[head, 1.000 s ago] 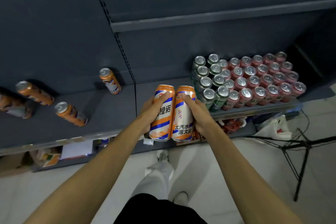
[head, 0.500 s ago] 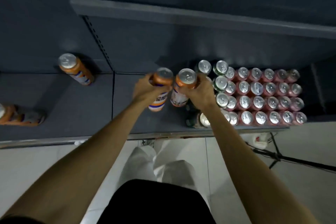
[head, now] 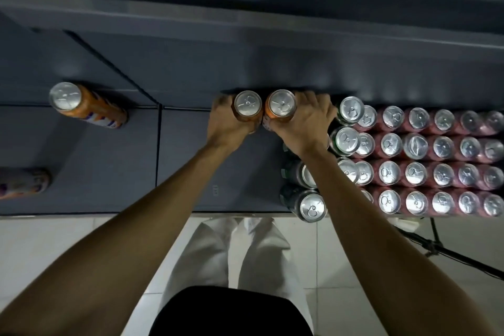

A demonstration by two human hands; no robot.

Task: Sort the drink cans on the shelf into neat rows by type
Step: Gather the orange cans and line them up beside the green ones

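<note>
Head view: gripping one orange can [head: 247, 106] with the left hand [head: 226, 125], fingers curled round its side. Gripping a second orange can [head: 281, 105] with the right hand [head: 305, 123] the same way. Both cans standing upright, touching each other, at the back of the shelf [head: 109, 172] — just beside the green cans [head: 311, 203]. Pink cans [head: 417, 144] sitting in neat rows further right.

Still waiting on the left: another orange can [head: 87, 103], well apart from the rows, and one more orange can at the left edge [head: 23, 181], blurry.

Probably handling like this — hard and smooth, a bit slippery, likely heavy if full. Denting if squeezed too hard. Tall and thin, so tipping over easily when bumped. Best holding round the middle of the side, not by the shiny top. Likely setting these two down straight, right next to the green ones, then letting go slowly. Taking care not to knock the green cans with the right wrist.
</note>
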